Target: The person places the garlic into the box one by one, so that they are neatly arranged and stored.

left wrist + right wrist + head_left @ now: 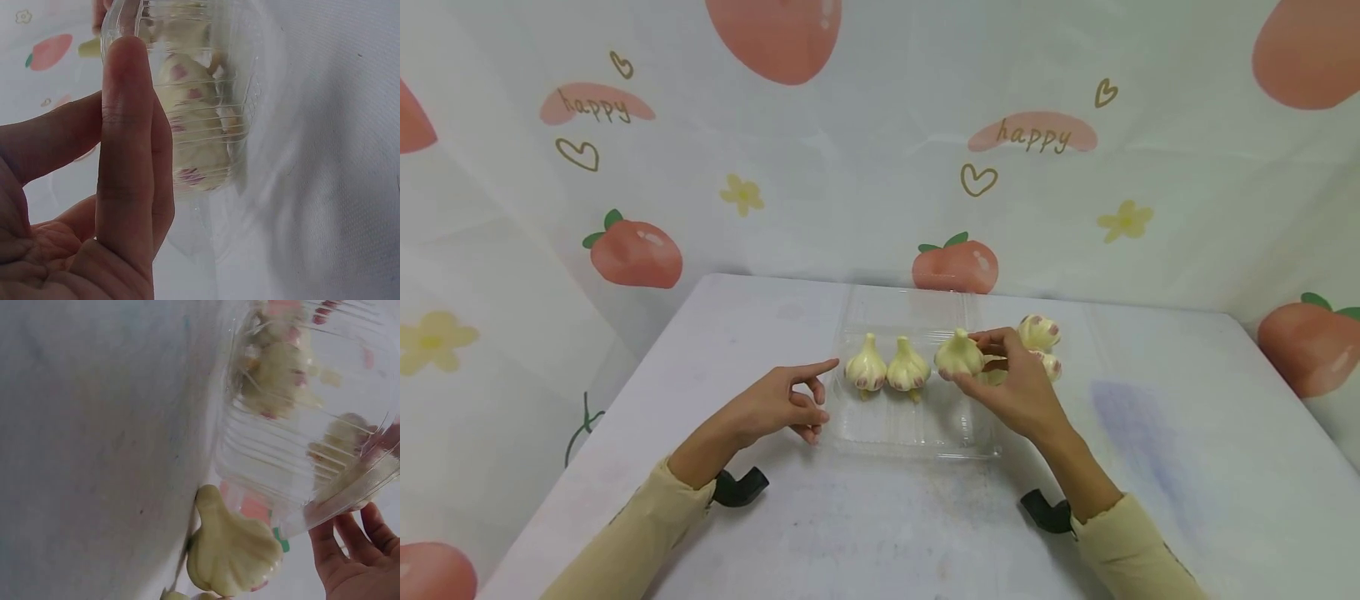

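Clear Container [872, 427]: Contents and Surrounding Room

In the container, a left bulb [866, 365] and a middle bulb [908, 367] of garlic were set side by side, stems directed rearward. A third bulb [958, 357] was pinched by the right hand's [1021, 387] grip at the container's right side; its contact with the base could not be determined. The left hand [778, 408] was held with its grip relaxed, index finger extended near the left rim. Further bulbs [1038, 332] were placed beyond the right wall. The lid [902, 308] was laid back toward the rear table [850, 533] edge. Table surface was exposed in front, with both side edges well apart from the container.
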Demonstrator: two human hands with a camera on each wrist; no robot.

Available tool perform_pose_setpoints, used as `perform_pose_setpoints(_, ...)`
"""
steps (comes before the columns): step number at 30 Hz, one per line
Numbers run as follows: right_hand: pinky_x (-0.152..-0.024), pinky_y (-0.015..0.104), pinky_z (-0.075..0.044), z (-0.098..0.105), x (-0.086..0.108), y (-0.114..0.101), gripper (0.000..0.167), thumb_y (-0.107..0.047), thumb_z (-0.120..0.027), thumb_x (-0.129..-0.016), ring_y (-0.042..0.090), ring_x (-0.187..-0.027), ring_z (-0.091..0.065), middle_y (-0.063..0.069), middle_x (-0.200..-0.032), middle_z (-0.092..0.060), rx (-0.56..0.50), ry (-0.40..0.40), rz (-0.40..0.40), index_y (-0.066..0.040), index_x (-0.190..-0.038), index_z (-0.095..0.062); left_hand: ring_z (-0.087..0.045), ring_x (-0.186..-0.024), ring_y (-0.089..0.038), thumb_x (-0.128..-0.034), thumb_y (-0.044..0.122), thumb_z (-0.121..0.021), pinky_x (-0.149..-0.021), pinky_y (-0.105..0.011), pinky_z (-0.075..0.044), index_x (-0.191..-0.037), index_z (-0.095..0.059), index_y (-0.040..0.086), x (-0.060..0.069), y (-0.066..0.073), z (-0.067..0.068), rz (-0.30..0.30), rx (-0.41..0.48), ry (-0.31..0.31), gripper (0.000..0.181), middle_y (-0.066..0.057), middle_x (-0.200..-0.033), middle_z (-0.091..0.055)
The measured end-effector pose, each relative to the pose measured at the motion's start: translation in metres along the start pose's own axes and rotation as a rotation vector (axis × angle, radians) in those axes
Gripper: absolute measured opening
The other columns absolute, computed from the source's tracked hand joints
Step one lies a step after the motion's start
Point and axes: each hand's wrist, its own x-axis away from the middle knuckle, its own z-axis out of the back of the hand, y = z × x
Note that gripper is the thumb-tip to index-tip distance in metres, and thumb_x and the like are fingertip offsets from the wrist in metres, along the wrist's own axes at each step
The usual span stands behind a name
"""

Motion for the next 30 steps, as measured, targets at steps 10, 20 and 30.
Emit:
perform_pose_setpoints(10,-0.095,0.046,-0.055,-0.0016,-0.0023,0.0024,0.055,-0.033,-0.083,-0.081,0.028,-0.114,-0.063,0.008,-0.123,-0.064,0.064,-0.003,0.032,-0.01,-0.121,-0.053,-0.066,-0.066,-0.017,-0.088,-0.003,-0.069,-0.069,-0.036,-0.064,-0.157,-0.029,0.006,0.0031,0.0009,-0.0006,-0.005,-0.007,-0.01,0.08,-0.012,-0.1,-0.047)
perform_pose_setpoints(20,-0.092,0.045,-0.056,-0.006,-0.0056,0.003,0.051,-0.036,-0.083,-0.081,0.029,-0.108,-0.064,0.006,-0.118,-0.064,0.103,-0.014,0.032,-0.013,-0.117,-0.055,-0.066,-0.066,-0.015,-0.0888,-0.004,-0.067,-0.068,-0.034,-0.063,-0.157,-0.028,0.005,0.0037,0.0003,0.0003,-0.002,0.003,-0.014,0.079,-0.012,-0.1,-0.046)
perform_pose_setpoints(30,-0.09,0.045,-0.054,-0.0047,-0.0053,0.0067,0.048,-0.031,-0.081,-0.082,0.028,-0.116,-0.063,0.002,-0.122,-0.064,0.166,-0.018,0.106,-0.018,-0.12,-0.054,-0.066,-0.066,-0.016,-0.0885,-0.005,-0.067,-0.067,-0.034,-0.063,-0.157,-0.028,0.006,0.001,0.0006,-0.0014,-0.006,0.002,-0.01,0.079,-0.01,-0.099,-0.046)
